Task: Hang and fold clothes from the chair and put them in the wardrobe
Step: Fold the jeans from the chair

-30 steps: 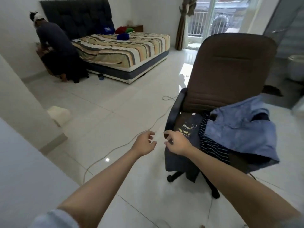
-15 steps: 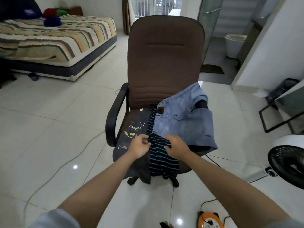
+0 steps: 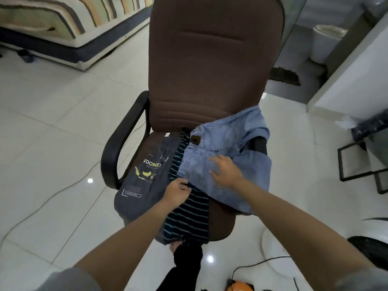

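Note:
A brown office chair [image 3: 212, 66] with black armrests stands in front of me, its seat piled with clothes. A grey T-shirt [image 3: 142, 185] with a yellow map print hangs over the seat's left front. A dark striped shirt [image 3: 189, 217] lies in the middle, draped over the front edge. Light blue jeans [image 3: 231, 148] cover the right side and the right armrest. My left hand [image 3: 177, 193] pinches the jeans' lower left edge where it overlaps the striped shirt. My right hand [image 3: 225, 171] lies flat on the jeans, fingers spread.
A bed [image 3: 69, 24] with a striped cover stands at the back left. A white cable [image 3: 48, 200] runs across the tiled floor on the left. An orange cable reel [image 3: 239, 286] and a black fan [image 3: 371, 250] sit at the lower right, a black metal frame [image 3: 361, 162] at the right.
I have come closer to the chair. My right hand has moved up from the striped shirt onto the jeans and spread out; my left hand has shifted right to the jeans' edge.

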Tool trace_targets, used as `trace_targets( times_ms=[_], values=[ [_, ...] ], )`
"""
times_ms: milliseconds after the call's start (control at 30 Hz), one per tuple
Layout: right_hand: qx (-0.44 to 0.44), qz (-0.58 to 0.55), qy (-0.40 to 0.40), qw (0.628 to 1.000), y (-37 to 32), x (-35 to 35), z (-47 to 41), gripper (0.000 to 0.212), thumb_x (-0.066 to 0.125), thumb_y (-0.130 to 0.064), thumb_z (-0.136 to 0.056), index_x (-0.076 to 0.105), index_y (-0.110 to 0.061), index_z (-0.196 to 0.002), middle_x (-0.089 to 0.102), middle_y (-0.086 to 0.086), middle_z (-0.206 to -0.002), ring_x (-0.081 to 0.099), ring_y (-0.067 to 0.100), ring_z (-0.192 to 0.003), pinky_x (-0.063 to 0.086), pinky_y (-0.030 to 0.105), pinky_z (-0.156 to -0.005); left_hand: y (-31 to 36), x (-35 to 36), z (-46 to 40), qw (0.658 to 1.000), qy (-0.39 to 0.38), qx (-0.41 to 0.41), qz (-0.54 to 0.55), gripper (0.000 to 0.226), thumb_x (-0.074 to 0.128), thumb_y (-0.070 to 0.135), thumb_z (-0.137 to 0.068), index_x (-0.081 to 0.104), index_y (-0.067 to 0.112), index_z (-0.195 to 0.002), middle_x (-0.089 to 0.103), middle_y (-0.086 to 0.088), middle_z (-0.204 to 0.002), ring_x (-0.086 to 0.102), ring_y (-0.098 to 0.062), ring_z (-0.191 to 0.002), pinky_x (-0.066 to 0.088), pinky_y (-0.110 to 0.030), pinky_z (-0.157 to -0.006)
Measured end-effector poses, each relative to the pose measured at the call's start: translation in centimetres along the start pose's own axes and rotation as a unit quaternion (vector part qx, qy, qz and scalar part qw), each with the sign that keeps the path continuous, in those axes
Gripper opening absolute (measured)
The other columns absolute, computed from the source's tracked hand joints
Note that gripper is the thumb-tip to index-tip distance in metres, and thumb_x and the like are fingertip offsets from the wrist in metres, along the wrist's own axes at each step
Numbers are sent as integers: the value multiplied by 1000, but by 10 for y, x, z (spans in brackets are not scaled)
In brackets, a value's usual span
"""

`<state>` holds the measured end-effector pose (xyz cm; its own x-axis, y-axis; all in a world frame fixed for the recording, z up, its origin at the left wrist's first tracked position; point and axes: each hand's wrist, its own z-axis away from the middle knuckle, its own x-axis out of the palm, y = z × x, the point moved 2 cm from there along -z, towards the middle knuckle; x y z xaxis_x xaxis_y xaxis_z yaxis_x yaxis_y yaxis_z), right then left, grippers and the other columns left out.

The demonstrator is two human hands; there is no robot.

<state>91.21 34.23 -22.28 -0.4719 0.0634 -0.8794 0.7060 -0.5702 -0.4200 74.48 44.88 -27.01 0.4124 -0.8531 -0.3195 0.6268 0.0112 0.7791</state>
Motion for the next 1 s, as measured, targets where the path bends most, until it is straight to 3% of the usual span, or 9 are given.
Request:
trace_targets(
  times_ms=[233,333,433,533,633,733,833,933,1000],
  values=[
    [-26,28,-43,998,25,-11,-83,46,56,-23,-89,48,-18,-134,52,9,-126,41,30,-122,44,44,-95,8,8,-62,994,15,-92,51,12,57,12,-86,59,13,-98,66,-6,-96,61,-19,-89,47,-28,-79],
    [-42,25,-48,998,34,-14,-116,45,58,-24,-87,51,-16,-131,55,10,-122,46,33,-117,44,45,-96,8,13,-80,992,16,-116,42,9,52,3,-83,54,12,-83,57,-5,-83,54,-18,-77,41,-23,-66],
    [-62,47,-78,994,44,-17,-151,47,58,-27,-89,49,-15,-134,53,11,-127,44,34,-120,42,44,-97,3,20,-98,988,15,-144,48,8,54,3,-82,59,10,-81,56,-5,-81,59,-23,-81,39,-14,-57],
    [-98,100,-94,986,53,-20,-190,48,56,-28,-91,45,-17,-137,50,11,-130,37,34,-124,38,46,-100,0,26,-112,977,42,-188,90,10,54,2,-84,53,11,-81,50,-3,-77,50,-13,-69,36,-10,-51],
    [-136,163,-95,973,63,-21,-230,49,54,-27,-90,45,-20,-138,45,11,-138,32,33,-129,26,46,-108,-5,37,-126,959,74,-238,137,11,58,5,-86,55,9,-95,55,-3,-90,52,-14,-81,43,-16,-68],
    [-147,195,-120,962,73,-19,-267,51,53,-25,-89,43,-21,-139,40,12,-139,31,34,-129,19,50,-113,-7,51,-137,942,90,-274,169,36,63,11,-85,55,2,-119,61,-14,-113,58,-24,-98,45,-29,-83],
    [-143,212,-160,953,84,-14,-291,53,53,-27,-89,40,-23,-140,42,15,-134,40,38,-121,28,48,-108,-11,66,-148,915,89,-317,233,48,62,14,-89,44,0,-131,49,-12,-132,56,-25,-106,47,-34,-93],
    [-142,254,-177,940,93,-9,-302,53,51,-31,-92,35,-26,-143,41,14,-132,41,38,-118,37,46,-100,-11,75,-156,886,114,-335,299,19,57,7,-92,45,8,-107,51,-2,-104,51,-13,-79,42,-20,-86],
    [-151,266,-169,937,95,-5,-306,52,52,-31,-92,36,-26,-141,42,15,-131,41,37,-116,37,46,-98,-13,77,-161,882,151,-328,304,18,58,4,-88,48,12,-100,56,-2,-92,54,-15,-78,43,-26,-89]
  ],
)
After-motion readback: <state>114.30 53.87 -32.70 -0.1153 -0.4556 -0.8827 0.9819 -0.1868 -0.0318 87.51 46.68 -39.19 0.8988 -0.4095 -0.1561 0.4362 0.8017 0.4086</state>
